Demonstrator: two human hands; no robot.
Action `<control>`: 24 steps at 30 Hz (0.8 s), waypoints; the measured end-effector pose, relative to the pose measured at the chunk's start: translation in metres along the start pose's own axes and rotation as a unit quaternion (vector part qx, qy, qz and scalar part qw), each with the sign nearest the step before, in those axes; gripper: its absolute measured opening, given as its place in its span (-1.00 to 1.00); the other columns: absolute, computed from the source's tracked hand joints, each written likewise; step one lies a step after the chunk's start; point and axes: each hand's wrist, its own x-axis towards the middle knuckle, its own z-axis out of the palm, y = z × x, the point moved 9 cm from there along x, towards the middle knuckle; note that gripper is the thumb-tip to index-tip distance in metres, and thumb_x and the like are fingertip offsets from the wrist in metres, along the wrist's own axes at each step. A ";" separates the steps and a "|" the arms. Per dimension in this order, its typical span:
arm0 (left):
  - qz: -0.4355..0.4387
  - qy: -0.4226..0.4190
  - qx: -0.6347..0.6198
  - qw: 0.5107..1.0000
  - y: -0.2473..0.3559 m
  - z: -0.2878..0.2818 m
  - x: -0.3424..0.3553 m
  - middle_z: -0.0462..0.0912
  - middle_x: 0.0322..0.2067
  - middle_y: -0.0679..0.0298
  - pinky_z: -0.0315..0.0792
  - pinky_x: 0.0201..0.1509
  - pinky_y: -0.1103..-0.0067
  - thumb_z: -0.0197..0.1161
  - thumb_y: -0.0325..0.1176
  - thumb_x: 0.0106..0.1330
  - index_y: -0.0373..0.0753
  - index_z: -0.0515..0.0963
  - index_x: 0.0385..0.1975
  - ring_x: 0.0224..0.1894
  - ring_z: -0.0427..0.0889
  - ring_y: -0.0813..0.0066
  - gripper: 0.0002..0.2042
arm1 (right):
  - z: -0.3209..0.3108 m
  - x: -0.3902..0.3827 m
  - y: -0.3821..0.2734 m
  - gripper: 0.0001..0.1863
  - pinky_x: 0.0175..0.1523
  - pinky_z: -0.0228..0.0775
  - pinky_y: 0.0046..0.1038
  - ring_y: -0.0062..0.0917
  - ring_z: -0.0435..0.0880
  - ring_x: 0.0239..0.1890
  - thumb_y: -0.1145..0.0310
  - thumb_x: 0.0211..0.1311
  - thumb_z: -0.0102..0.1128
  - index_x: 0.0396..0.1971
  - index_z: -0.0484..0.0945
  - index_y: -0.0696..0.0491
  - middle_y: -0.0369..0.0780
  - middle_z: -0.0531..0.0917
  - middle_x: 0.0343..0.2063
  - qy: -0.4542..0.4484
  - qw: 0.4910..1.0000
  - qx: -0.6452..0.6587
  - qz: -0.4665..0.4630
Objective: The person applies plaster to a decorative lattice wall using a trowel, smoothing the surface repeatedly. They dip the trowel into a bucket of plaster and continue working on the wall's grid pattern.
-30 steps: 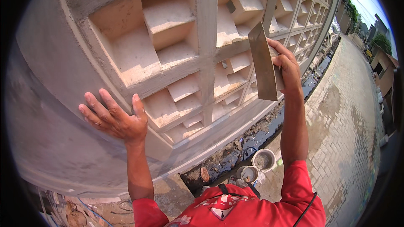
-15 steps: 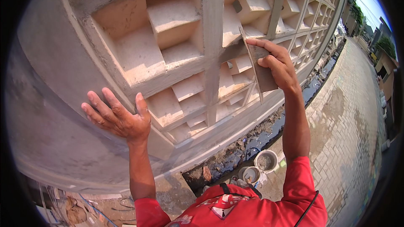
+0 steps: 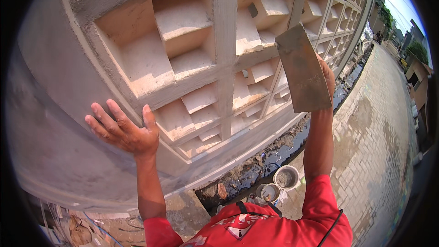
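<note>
My left hand (image 3: 123, 128) has its fingers spread over the grey plastered wall (image 3: 59, 91) at the left, beside the raised border of a pale breeze-block screen (image 3: 224, 78); I cannot tell whether it touches. My right hand (image 3: 327, 75) holds a flat rectangular trowel (image 3: 304, 68), its grey-brown face turned towards me in front of the screen's right part. The trowel hides most of that hand and its handle. The screen has square openings with stepped inner blocks, framed by grey bands of plaster.
A ditch with dark water (image 3: 274, 158) runs along the wall's foot. Beside it stand two buckets (image 3: 286, 177) near my feet. A paved lane (image 3: 375, 137) stretches away on the right, past buildings (image 3: 418, 77). Debris and hoses (image 3: 77, 226) lie at lower left.
The trowel went edge-on against the plaster band half a second ago and is now farther right, its broad face turned towards me. My left hand has barely moved.
</note>
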 end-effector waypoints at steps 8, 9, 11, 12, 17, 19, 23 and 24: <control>0.006 0.009 -0.009 1.000 0.001 -0.001 0.000 0.08 0.46 0.04 -0.05 0.51 0.02 0.30 -0.08 0.22 -0.18 0.17 0.44 0.50 -0.04 -0.13 -0.22 | -0.107 0.023 0.026 -0.85 -0.26 0.60 -0.53 -0.57 0.67 -0.35 0.47 0.37 0.09 -0.18 0.56 0.21 -0.22 0.67 -0.27 0.108 0.993 -0.052 0.001; 0.009 0.009 -0.004 1.000 -0.001 -0.002 0.000 0.08 0.46 0.04 -0.06 0.51 0.03 0.30 -0.08 0.22 -0.18 0.17 0.44 0.50 -0.04 -0.13 -0.22 | -0.087 0.021 0.024 -0.84 -0.26 0.61 -0.51 -0.55 0.68 -0.34 0.46 0.37 0.09 -0.17 0.56 0.21 -0.22 0.67 -0.28 0.083 0.996 -0.012 -0.012; 0.010 0.010 -0.004 1.000 -0.001 -0.001 0.000 0.08 0.46 0.04 -0.06 0.51 0.03 0.30 -0.09 0.22 -0.18 0.17 0.44 0.51 -0.05 -0.12 -0.21 | -0.071 0.022 0.024 -0.84 -0.26 0.62 -0.49 -0.52 0.69 -0.34 0.45 0.37 0.10 -0.17 0.56 0.21 -0.21 0.68 -0.29 0.063 0.996 0.056 0.000; 0.011 0.010 -0.004 1.000 -0.001 -0.001 0.000 0.08 0.46 0.04 -0.06 0.51 0.03 0.29 -0.09 0.22 -0.18 0.16 0.44 0.51 -0.05 -0.12 -0.21 | -0.068 0.025 0.029 -0.83 -0.26 0.63 -0.47 -0.51 0.70 -0.34 0.44 0.37 0.10 -0.17 0.56 0.21 -0.20 0.68 -0.29 0.064 0.994 0.088 0.025; 0.015 0.011 -0.003 1.000 0.001 -0.001 0.001 0.07 0.46 0.03 -0.07 0.52 0.03 0.29 -0.09 0.22 -0.18 0.16 0.44 0.51 -0.05 -0.12 -0.21 | -0.064 0.030 0.038 -0.82 -0.25 0.66 -0.43 -0.48 0.71 -0.33 0.41 0.36 0.13 -0.18 0.56 0.20 -0.19 0.68 -0.29 0.035 0.994 0.092 0.046; 0.013 0.009 0.000 1.000 0.001 -0.001 0.000 0.07 0.46 0.03 -0.07 0.52 0.03 0.29 -0.09 0.23 -0.18 0.16 0.44 0.51 -0.05 -0.12 -0.21 | -0.059 0.027 0.040 -0.82 -0.25 0.66 -0.42 -0.48 0.71 -0.34 0.40 0.35 0.14 -0.18 0.56 0.20 -0.19 0.68 -0.29 0.041 0.995 0.087 0.041; 0.016 0.010 0.002 1.000 0.002 -0.001 0.000 0.06 0.46 0.02 -0.07 0.52 0.03 0.28 -0.09 0.23 -0.18 0.15 0.45 0.51 -0.05 -0.11 -0.21 | -0.051 0.023 0.045 -0.73 -0.25 0.67 -0.42 -0.48 0.72 -0.30 0.38 0.31 0.21 -0.08 0.56 0.23 -0.16 0.69 -0.24 0.000 0.994 0.109 0.025; 0.017 0.009 0.004 1.000 0.002 -0.001 0.001 0.06 0.46 0.02 -0.07 0.52 0.03 0.28 -0.09 0.23 -0.18 0.14 0.45 0.51 -0.05 -0.11 -0.21 | -0.040 0.020 0.041 -0.69 -0.24 0.67 -0.43 -0.48 0.73 -0.29 0.38 0.29 0.23 -0.05 0.56 0.23 -0.16 0.69 -0.22 -0.006 0.992 0.125 0.019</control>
